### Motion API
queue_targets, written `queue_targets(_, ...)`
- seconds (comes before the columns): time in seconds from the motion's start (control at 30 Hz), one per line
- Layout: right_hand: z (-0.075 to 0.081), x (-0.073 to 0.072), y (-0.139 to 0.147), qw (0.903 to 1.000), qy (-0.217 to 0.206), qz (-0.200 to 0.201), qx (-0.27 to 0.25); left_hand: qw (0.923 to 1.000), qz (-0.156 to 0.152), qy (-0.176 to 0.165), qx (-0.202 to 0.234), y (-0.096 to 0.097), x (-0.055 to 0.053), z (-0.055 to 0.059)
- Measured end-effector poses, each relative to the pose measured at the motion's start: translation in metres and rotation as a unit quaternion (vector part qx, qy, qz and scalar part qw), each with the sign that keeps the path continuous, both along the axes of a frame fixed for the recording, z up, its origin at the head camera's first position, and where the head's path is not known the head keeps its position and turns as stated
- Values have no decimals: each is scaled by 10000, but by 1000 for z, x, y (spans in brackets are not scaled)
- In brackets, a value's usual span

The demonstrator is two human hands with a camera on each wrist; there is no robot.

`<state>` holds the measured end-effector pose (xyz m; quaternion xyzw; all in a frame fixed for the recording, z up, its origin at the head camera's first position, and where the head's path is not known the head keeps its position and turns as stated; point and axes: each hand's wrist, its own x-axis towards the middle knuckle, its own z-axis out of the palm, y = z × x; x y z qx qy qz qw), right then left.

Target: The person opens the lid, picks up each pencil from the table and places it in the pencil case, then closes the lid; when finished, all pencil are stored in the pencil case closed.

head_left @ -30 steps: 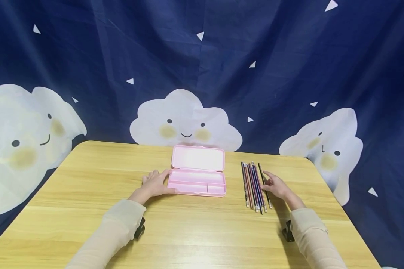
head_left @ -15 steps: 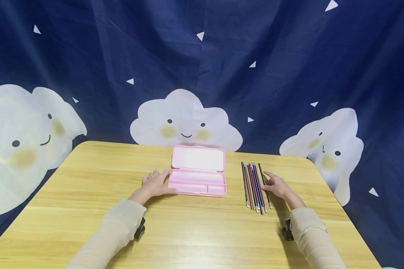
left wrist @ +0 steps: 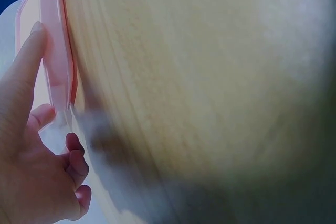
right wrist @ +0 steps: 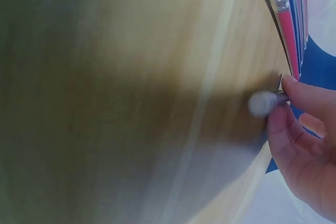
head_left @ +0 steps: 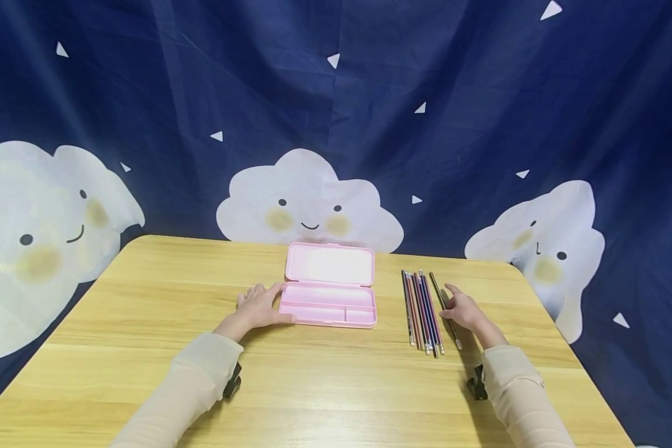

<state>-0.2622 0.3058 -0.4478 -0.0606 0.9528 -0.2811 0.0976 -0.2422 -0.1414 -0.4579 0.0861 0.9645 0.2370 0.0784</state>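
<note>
While the left hand (head_left: pixel 256 307) is holding the left end of the case (head_left: pixel 319 294), thumb at its near corner and forefinger farther back, the other fingers bending loosely clear of it, the right hand (head_left: pixel 465 311) is pinching a dark pencil (head_left: pixel 438 290) between thumb and forefinger (whether this pencil is touching the table (head_left: pixel 336 386), I cannot tell); its eraser (right wrist: pixel 262 104) is facing the near side, and it is slanting just right of the other pencils (head_left: pixel 421 311), which are lying close together; the case is sitting open to their left, its lid (head_left: pixel 329 264) lying back toward the blue cloth (head_left: pixel 369 93)
</note>
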Motion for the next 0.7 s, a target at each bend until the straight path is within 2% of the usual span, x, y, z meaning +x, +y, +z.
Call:
queue_targets(0.13,-3,1,3,9998,104,-106,-125,10000,-8,-13,21,-1,0,-1)
queue_targets(0.3,-5,2,2,9980,534,-74,-332,10000,-29,-29,2,-1,-1,-2)
queue_targets(0.5,5,-1,-13,9909,1116,-136,-744,10000,-44,-36,50,-1,0,-1)
queue_targets(0.7,14,-2,-36,9837,1325,-63,-1213,10000,-27,-51,39,0,0,0)
